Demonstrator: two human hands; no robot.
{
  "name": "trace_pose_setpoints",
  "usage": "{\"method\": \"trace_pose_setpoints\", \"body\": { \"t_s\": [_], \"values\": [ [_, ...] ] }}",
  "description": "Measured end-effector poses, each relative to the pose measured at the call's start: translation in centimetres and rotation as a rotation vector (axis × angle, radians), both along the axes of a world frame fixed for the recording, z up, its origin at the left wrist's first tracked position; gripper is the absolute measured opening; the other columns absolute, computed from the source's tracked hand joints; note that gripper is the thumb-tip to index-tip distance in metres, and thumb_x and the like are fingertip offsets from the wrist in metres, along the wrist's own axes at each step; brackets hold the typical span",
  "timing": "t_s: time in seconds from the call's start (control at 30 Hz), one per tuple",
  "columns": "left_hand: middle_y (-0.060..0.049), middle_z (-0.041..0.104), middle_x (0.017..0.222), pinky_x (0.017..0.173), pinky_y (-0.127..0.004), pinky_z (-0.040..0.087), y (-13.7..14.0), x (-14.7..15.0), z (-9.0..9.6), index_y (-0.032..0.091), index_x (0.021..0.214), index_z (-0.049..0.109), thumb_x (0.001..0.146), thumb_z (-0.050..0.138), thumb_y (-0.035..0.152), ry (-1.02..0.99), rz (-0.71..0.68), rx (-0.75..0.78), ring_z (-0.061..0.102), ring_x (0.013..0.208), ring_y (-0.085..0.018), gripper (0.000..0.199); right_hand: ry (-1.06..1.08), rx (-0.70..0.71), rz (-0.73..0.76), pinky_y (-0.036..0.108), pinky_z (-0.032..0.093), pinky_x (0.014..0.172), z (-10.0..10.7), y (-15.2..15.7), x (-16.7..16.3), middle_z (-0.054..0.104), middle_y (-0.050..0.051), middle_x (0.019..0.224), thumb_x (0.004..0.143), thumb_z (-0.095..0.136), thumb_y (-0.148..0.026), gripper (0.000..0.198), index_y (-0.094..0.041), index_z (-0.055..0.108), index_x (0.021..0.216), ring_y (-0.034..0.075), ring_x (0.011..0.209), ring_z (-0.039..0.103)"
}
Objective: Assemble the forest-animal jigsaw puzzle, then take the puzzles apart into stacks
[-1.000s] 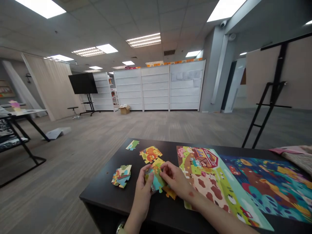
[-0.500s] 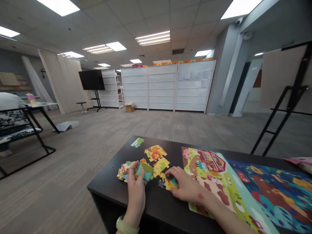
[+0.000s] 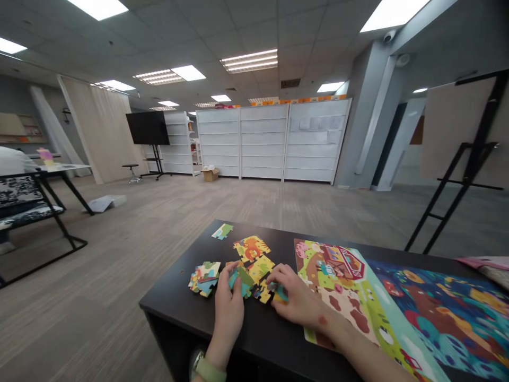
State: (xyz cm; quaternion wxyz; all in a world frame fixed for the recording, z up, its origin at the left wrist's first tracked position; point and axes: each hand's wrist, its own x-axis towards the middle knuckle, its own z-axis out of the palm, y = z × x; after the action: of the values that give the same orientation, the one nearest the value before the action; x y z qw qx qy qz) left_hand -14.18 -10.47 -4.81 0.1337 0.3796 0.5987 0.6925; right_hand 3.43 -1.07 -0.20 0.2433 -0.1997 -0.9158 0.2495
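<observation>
My left hand (image 3: 229,305) is closed at the front of a black table (image 3: 183,313), thumb and fingers pinching teal-and-green jigsaw puzzle pieces (image 3: 244,281). To its left lies a loose pile of puzzle pieces (image 3: 203,277). My right hand (image 3: 296,297) has its fingers curled on a teal-and-yellow puzzle piece (image 3: 281,295), partly hidden beneath them. Between the hands, yellow pieces (image 3: 261,268) sit against one another, and an orange lion piece (image 3: 251,248) adjoins them at the back. A single green piece (image 3: 222,231) rests apart near the far left corner.
A farm picture board (image 3: 348,297) lies under my right forearm. Beyond it is a dark blue picture board (image 3: 445,313), with a pink-edged item (image 3: 489,268) at the far right. An easel (image 3: 457,175) stands behind. Someone sits at a table (image 3: 71,170) on the left.
My left hand has moved right, away from the loose pile, with its pieces still pinched. My right hand has shifted slightly left and up, close to the yellow pieces.
</observation>
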Motion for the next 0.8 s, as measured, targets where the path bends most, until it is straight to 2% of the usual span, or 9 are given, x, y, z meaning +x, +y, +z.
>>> {"method": "trace_pose_setpoints", "body": {
  "t_s": [0.1, 0.2, 0.3, 0.4, 0.53, 0.63, 0.7, 0.8],
  "values": [
    [-0.009, 0.065, 0.117, 0.102, -0.036, 0.039, -0.1, 0.1, 0.4, 0.021, 0.112, 0.066, 0.087, 0.061, 0.023, -0.075, -0.056, -0.010, 0.058, 0.114, -0.027, 0.026, 0.015, 0.012, 0.021, 0.037, 0.048, 0.093, -0.4, 0.3, 0.0, 0.062, 0.006, 0.115, 0.070, 0.064, -0.009, 0.035, -0.024, 0.068, 0.100, 0.023, 0.106, 0.057],
    [-0.009, 0.067, 0.112, 0.098, -0.032, 0.042, -0.2, 0.2, 0.6, 0.020, 0.105, 0.070, 0.082, 0.068, 0.021, -0.155, -0.142, 0.003, 0.060, 0.112, -0.027, 0.024, 0.024, 0.001, 0.057, 0.041, 0.047, 0.098, -1.1, 0.8, -0.3, 0.065, 0.006, 0.120, 0.076, 0.064, -0.011, 0.022, -0.025, 0.074, 0.090, 0.024, 0.112, 0.058],
    [-0.009, 0.067, 0.112, 0.093, -0.030, 0.045, -0.2, 0.2, 0.7, 0.020, 0.105, 0.070, 0.080, 0.070, 0.022, -0.276, -0.125, 0.040, 0.062, 0.107, -0.025, 0.025, 0.081, 0.006, 0.061, 0.041, 0.050, 0.094, -1.4, 1.4, -0.4, 0.070, 0.005, 0.113, 0.077, 0.059, -0.007, 0.026, -0.026, 0.075, 0.085, 0.023, 0.107, 0.061],
    [-0.008, 0.068, 0.112, 0.085, -0.032, 0.051, -0.1, 0.4, 1.1, 0.021, 0.111, 0.063, 0.081, 0.071, 0.027, -0.508, -0.144, 0.071, 0.067, 0.097, -0.023, 0.031, 0.246, 0.067, 0.019, 0.041, 0.051, 0.093, -1.2, 1.6, -0.2, 0.072, 0.006, 0.110, 0.082, 0.055, -0.009, 0.026, -0.025, 0.074, 0.088, 0.023, 0.106, 0.063],
    [-0.009, 0.070, 0.106, 0.074, -0.035, 0.056, 0.0, 1.3, 2.8, 0.021, 0.113, 0.058, 0.082, 0.071, 0.038, -0.867, -0.424, 0.018, 0.070, 0.085, -0.022, 0.038, 0.422, 0.051, -0.081, 0.043, 0.051, 0.096, -1.0, 0.9, -0.4, 0.070, 0.007, 0.117, 0.089, 0.056, -0.018, 0.019, -0.026, 0.073, 0.094, 0.024, 0.112, 0.062],
    [-0.008, 0.070, 0.102, 0.068, -0.032, 0.055, -0.1, 2.7, 4.0, 0.021, 0.112, 0.058, 0.083, 0.071, 0.048, -0.977, -0.601, -0.016, 0.070, 0.081, -0.021, 0.042, 0.429, 0.064, -0.067, 0.043, 0.051, 0.095, -1.0, -0.4, -0.9, 0.069, 0.009, 0.118, 0.090, 0.056, -0.020, 0.018, -0.026, 0.071, 0.098, 0.025, 0.113, 0.061],
    [-0.006, 0.070, 0.100, 0.066, -0.029, 0.054, -0.4, 3.7, 4.2, 0.023, 0.116, 0.057, 0.079, 0.075, 0.046, -0.987, -0.638, -0.007, 0.069, 0.080, -0.020, 0.047, 0.372, 0.085, -0.004, 0.045, 0.050, 0.096, -0.8, -1.1, -1.0, 0.068, 0.010, 0.119, 0.090, 0.054, -0.022, 0.020, -0.025, 0.070, 0.102, 0.026, 0.115, 0.059],
    [-0.005, 0.069, 0.100, 0.066, -0.028, 0.054, -0.9, 4.3, 3.7, 0.026, 0.123, 0.054, 0.072, 0.082, 0.033, -1.006, -0.623, 0.007, 0.069, 0.081, -0.020, 0.058, 0.288, 0.078, 0.059, 0.048, 0.046, 0.102, -0.4, -1.4, -0.4, 0.061, 0.011, 0.132, 0.093, 0.048, -0.030, 0.028, -0.026, 0.066, 0.113, 0.029, 0.125, 0.054]
  ]
}}
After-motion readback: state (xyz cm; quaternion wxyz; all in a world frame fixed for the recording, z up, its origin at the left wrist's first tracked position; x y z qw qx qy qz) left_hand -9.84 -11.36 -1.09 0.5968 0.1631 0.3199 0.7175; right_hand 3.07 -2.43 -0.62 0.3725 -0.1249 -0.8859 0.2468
